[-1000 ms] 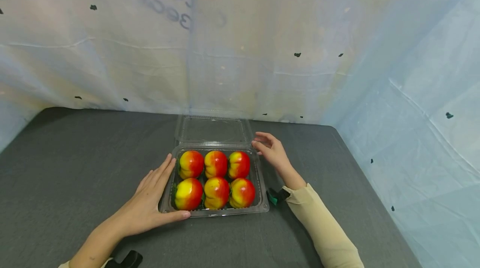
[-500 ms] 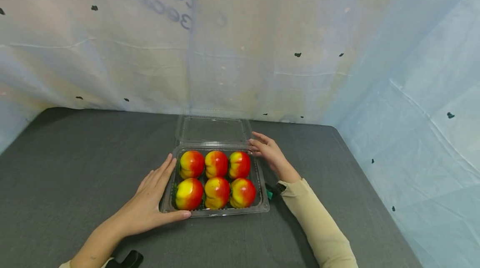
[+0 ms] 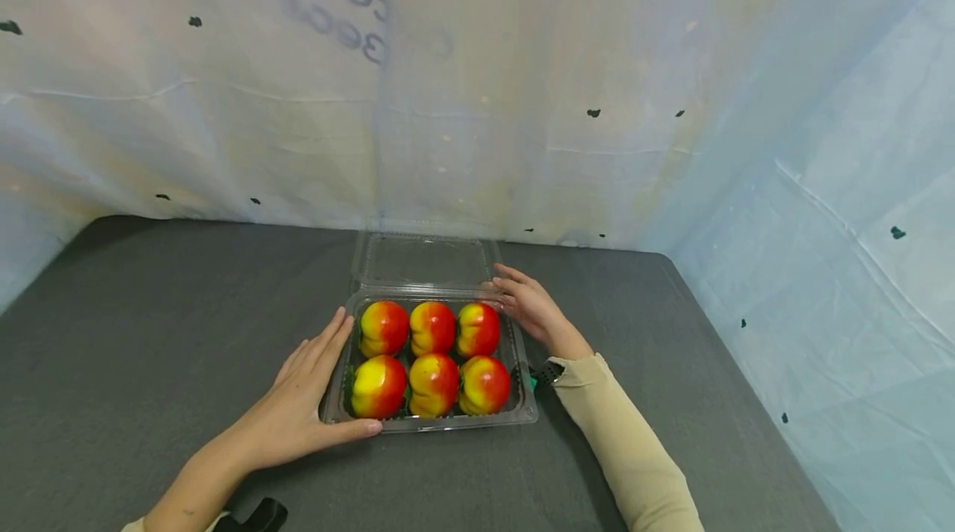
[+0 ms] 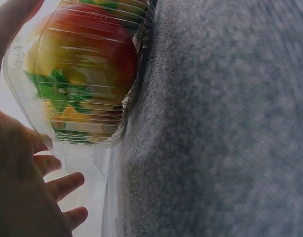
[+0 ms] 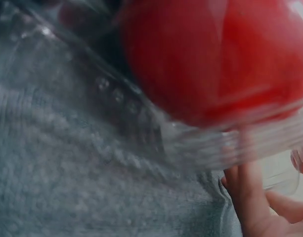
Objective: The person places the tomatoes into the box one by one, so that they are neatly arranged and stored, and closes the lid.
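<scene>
A clear plastic clamshell container (image 3: 448, 424) lies on the table with its lid (image 3: 425, 263) folded back. In its base sit two rows of three round red-and-yellow fruits (image 3: 433, 383), lobed, with green leafy tops (image 4: 62, 91) showing through the wall in the left wrist view. My left hand (image 3: 298, 408) rests along the container's left side, fingers stretched out and thumb at the front rim. At the back right corner, my right hand (image 3: 531, 308) has its fingertips by the hinge and the lid's edge. In the right wrist view, the ridged wall partly covers its fingers (image 5: 250, 192).
The grey table (image 3: 186, 308) extends to both sides of the container. A pale curtain (image 3: 477, 101) with dark spots hangs behind the table's far edge, and a bluish sheet (image 3: 843, 267) runs along the right.
My right hand has moved slightly left, from beside the back right corner to the lid's hinge edge. My left hand, the container and the fruits keep their places.
</scene>
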The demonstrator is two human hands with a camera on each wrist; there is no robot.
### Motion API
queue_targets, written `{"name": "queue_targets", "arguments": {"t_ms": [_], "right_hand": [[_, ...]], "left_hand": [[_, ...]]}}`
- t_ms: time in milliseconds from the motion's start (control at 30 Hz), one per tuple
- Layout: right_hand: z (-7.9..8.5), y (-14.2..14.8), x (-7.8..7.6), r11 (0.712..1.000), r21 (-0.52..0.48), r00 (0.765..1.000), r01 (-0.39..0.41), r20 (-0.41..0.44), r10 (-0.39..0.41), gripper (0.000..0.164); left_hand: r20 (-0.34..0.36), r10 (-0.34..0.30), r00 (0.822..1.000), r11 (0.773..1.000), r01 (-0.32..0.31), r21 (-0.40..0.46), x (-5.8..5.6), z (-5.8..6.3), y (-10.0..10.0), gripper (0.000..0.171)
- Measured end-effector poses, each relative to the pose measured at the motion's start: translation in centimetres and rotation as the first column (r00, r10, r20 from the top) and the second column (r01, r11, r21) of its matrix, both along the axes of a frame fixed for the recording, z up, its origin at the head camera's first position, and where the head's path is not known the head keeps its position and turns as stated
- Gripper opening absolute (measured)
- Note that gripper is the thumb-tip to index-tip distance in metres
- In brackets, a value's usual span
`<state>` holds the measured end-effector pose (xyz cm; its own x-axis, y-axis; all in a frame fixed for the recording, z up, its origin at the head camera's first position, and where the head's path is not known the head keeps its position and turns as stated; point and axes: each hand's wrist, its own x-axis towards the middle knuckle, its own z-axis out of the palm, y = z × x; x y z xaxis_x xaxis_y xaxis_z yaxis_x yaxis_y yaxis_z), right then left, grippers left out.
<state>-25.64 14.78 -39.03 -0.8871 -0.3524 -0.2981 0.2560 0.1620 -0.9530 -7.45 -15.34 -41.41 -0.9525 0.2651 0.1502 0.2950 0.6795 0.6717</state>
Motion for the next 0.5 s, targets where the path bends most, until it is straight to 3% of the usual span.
{"name": "queue_targets", "arguments": {"t_ms": [200,500], "right_hand": [[-0.08,0.11,-0.01,0.996,-0.091,1.0,-0.003,0.016,0.004,0.057],[-0.01,0.08,0.01,0.994,-0.107,1.0,0.022,0.003,-0.022,0.058]], "left_hand": [[-0.006,0.001,1.0,1.0,-0.001,-0.002,0.0,0.0,0.0,0.116],[-0.005,0.003,1.0,1.0,-0.003,-0.004,0.0,-0.01,-0.03,0.116]]}}
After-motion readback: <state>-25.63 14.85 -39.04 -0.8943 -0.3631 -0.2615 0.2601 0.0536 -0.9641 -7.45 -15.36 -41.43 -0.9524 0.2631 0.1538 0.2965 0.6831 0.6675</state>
